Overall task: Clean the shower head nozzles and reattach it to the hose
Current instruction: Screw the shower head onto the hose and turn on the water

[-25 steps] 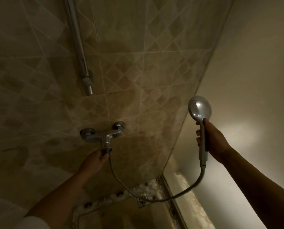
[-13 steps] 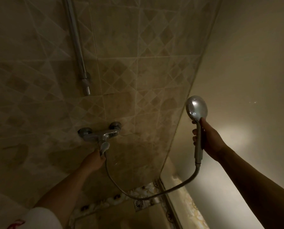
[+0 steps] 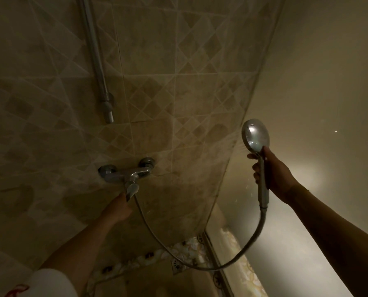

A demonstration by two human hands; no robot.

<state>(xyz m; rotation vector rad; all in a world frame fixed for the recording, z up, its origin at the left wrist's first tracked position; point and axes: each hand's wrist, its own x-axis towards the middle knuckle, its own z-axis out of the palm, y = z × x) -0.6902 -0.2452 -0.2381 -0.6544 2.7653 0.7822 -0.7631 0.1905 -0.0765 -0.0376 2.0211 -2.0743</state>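
Dim shower corner, tiled wall (image 3: pixel 50 103) with diamond pattern on the left, plain pale wall (image 3: pixel 328 82) on the right. Chrome riser pipe (image 3: pixel 95 52) running down the tiles, ending above the mixer tap (image 3: pixel 125 172). Patterned floor tiles (image 3: pixel 185 254) and a square floor drain (image 3: pixel 176 267) low in the corner. Nothing between the camera and either hand. Shower head (image 3: pixel 256 137) raised near the corner, back of the head toward the camera, fine spray visible off its far side. Hose (image 3: pixel 238 251) joined at the handle's lower end, looping down and back up to the tap. Right hand (image 3: pixel 273 174) wrapped around the handle, thumb up near the head, arm extended. Left hand (image 3: pixel 117 207) reaching up under the tap, fingertips on the lever (image 3: pixel 131 189); whether gripping or only touching cannot be told. White sleeve (image 3: pixel 50 284) at lower left.
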